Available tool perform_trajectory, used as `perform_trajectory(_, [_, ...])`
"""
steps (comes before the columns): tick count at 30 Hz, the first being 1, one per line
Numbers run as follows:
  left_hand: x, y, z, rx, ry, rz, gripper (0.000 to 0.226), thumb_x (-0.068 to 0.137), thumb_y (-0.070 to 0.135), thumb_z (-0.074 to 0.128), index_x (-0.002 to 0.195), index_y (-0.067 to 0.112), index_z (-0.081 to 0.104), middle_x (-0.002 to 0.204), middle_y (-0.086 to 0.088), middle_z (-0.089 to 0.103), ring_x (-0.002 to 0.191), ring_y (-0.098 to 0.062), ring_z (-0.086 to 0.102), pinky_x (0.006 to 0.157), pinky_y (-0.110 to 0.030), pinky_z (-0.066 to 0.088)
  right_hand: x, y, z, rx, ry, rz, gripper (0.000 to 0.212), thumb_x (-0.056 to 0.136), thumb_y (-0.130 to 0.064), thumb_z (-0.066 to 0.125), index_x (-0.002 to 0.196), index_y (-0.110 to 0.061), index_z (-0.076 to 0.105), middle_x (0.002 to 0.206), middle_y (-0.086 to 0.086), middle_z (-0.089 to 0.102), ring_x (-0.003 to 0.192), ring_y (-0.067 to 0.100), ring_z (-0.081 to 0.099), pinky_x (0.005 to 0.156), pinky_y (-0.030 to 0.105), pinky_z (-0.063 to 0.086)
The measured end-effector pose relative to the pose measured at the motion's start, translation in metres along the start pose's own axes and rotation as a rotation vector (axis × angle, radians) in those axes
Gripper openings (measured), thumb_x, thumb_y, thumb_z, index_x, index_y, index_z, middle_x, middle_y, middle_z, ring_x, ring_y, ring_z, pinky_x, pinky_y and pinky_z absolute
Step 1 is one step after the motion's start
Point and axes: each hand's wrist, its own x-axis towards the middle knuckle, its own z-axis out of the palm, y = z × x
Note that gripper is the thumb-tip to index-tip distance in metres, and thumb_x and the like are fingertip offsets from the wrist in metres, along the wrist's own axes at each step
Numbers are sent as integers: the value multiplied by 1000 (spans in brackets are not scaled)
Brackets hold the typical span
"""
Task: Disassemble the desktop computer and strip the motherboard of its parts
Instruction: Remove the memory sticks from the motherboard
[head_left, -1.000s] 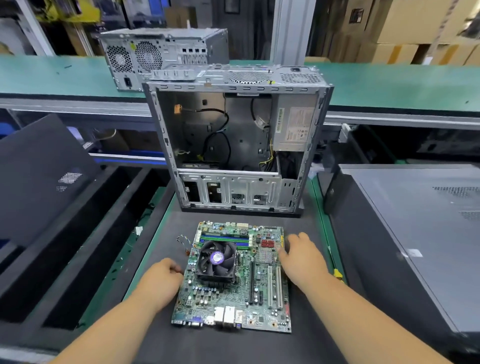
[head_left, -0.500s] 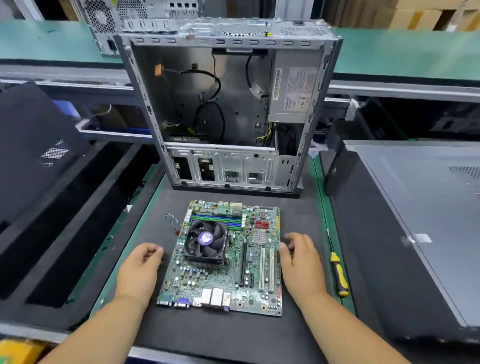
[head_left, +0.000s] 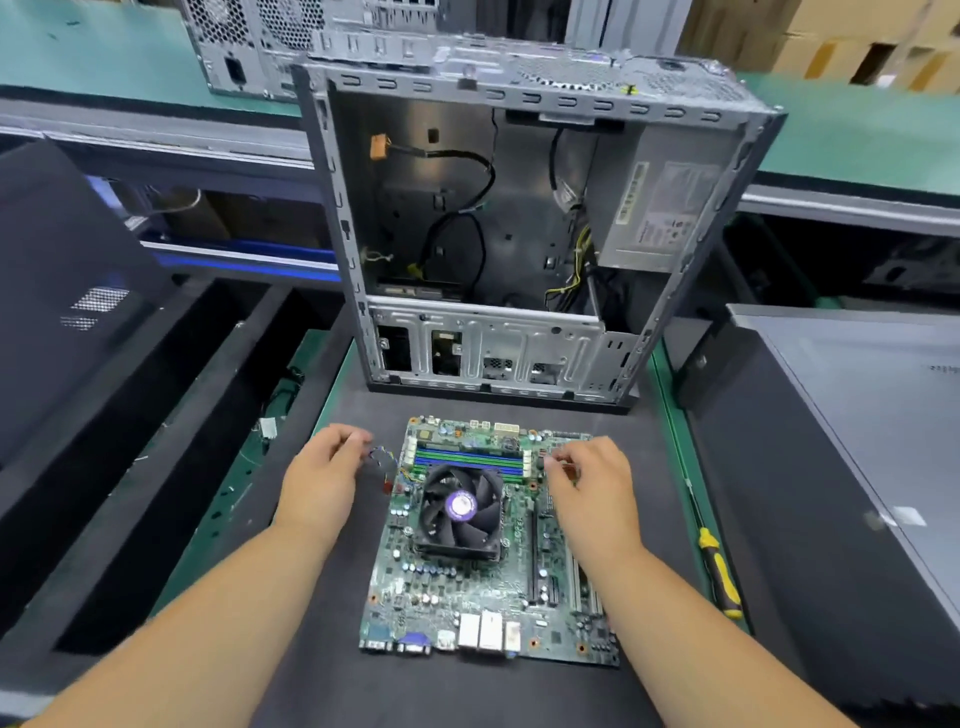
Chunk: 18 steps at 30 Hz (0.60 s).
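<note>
The green motherboard (head_left: 467, 587) lies flat on a black mat (head_left: 311, 649), its port row facing me. A black CPU cooler fan (head_left: 460, 506) sits on it, with the memory sticks (head_left: 467, 460) in blue slots just beyond. My left hand (head_left: 324, 467) hovers off the board's left edge, fingers loosely curled beside the loose fan cable (head_left: 384, 460), holding nothing. My right hand (head_left: 592, 483) is over the board's upper right, with its curled fingertips at the right end of the memory slots. Behind the board stands the open, emptied computer case (head_left: 519, 353).
A power supply (head_left: 660, 218) and loose cables remain in the case. A yellow-handled screwdriver (head_left: 719, 577) lies right of the mat. A grey side panel (head_left: 857, 441) fills the right, a dark panel (head_left: 67, 291) leans at left, and another case (head_left: 249, 47) stands behind.
Both hands left the board's side edges and moved up toward its far end. The left is now by the fan cable and the right at the memory slots. The camera has come closer.
</note>
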Motion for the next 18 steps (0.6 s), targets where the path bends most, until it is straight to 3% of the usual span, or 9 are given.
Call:
perform_trajectory(5, [38, 18, 6, 69, -126, 5, 15, 92, 37, 55, 81, 31, 61, 75, 6, 61, 66, -9, 53, 60, -25, 41, 20, -20, 15, -69, -83, 205, 16, 94, -30, 59, 92, -21, 72, 102, -2, 56, 102, 21, 53, 89, 34, 45])
perform_trajectory(8, [56, 20, 18, 120, -382, -70, 7, 91, 24, 60, 86, 21, 63, 83, -1, 70, 65, -12, 62, 60, -23, 46, 26, -25, 23, -86, -64, 268, 24, 93, -28, 60, 73, -21, 72, 95, -3, 62, 102, 23, 56, 90, 36, 47])
perform_trajectory(12, [73, 11, 23, 144, -537, -63, 13, 81, 17, 72, 82, 8, 62, 69, -1, 71, 56, -13, 67, 61, -21, 50, 23, -26, 32, 0, 74, 267, 52, 87, -21, 70, 40, -30, 49, 68, -11, 56, 93, 22, 59, 88, 38, 48])
perform_trajectory(15, [82, 6, 21, 137, -603, -62, 18, 78, 20, 77, 83, 11, 61, 70, -2, 73, 61, -15, 70, 70, -30, 56, 18, -21, 37, -1, 114, 225, 51, 88, -20, 70, 44, -39, 49, 67, -10, 48, 85, 23, 54, 84, 36, 45])
perform_trajectory(18, [86, 2, 18, 141, -677, -21, 24, 77, 25, 78, 85, 14, 58, 71, -3, 73, 64, -13, 70, 67, -27, 52, 17, -19, 42, -22, 136, 229, 55, 89, -23, 70, 44, -31, 40, 65, -11, 45, 82, 24, 49, 81, 36, 41])
